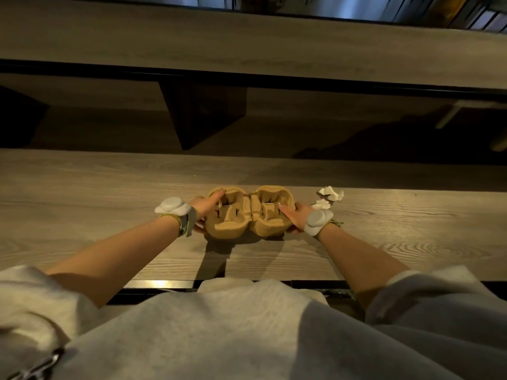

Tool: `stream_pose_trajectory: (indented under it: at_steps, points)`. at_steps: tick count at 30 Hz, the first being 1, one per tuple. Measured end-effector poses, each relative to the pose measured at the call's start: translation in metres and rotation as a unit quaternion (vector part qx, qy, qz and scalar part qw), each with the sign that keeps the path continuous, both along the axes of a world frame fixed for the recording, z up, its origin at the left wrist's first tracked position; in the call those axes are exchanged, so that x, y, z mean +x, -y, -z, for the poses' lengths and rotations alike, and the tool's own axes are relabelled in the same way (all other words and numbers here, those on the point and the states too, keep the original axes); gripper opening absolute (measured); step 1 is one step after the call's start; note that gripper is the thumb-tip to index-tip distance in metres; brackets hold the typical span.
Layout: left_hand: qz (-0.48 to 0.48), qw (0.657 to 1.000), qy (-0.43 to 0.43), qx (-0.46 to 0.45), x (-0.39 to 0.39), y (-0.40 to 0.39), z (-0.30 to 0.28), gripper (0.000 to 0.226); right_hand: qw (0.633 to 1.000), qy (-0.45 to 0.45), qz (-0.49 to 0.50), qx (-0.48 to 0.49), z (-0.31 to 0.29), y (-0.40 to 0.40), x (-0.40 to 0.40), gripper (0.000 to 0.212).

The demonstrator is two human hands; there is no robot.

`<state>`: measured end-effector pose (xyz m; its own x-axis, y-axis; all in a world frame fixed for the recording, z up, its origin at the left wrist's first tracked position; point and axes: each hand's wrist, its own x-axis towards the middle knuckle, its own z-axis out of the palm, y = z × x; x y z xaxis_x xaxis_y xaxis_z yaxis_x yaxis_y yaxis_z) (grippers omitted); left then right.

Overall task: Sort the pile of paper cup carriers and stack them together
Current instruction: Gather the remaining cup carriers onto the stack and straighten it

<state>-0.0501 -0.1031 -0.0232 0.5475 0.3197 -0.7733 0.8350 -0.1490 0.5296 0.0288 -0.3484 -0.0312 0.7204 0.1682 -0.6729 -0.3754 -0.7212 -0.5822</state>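
A stack of brown paper cup carriers (248, 215), each with two cup wells, stands on the wooden counter (96, 204) in front of me. My left hand (204, 211) grips the stack's left end, its thumb lying over the top rim and its fingers under the side. At the right end my right hand (295, 215) holds the stack the same way, thumb on top by the right well and fingers wrapped round the side. The lower layers of the stack show only at the near edge.
Two crumpled white paper scraps (330, 193) lie on the counter just right of my right hand. A dark gap and a lower shelf (301, 124) run behind the counter, with another wooden ledge (192, 39) above. The counter's near edge (164, 283) is against my body.
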Motion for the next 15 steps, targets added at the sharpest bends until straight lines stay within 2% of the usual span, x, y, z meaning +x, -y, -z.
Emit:
stream_pose_trajectory:
  at_steps: [2,4,9,13,15]
  points:
    - [-0.016,0.998,-0.031,-0.052,0.000,-0.002,0.001,0.072,1.000,-0.008,0.019,0.005,0.002,-0.004,0.005,0.062]
    - [-0.024,0.998,-0.020,-0.053,0.005,-0.006,0.002,0.068,1.000,-0.009,0.025,0.012,0.001,-0.010,0.012,0.065]
    - [-0.092,0.993,0.056,-0.049,0.033,-0.026,0.003,0.059,0.999,0.006,0.037,0.009,-0.007,-0.036,0.032,0.079]
    - [-0.169,0.976,0.131,-0.038,0.060,-0.043,0.008,0.066,0.996,-0.013,0.074,0.042,-0.005,-0.058,0.045,0.088]
    - [-0.165,0.974,0.152,-0.011,0.070,-0.053,0.012,0.068,0.993,-0.013,0.101,0.063,0.012,-0.069,0.056,0.098]
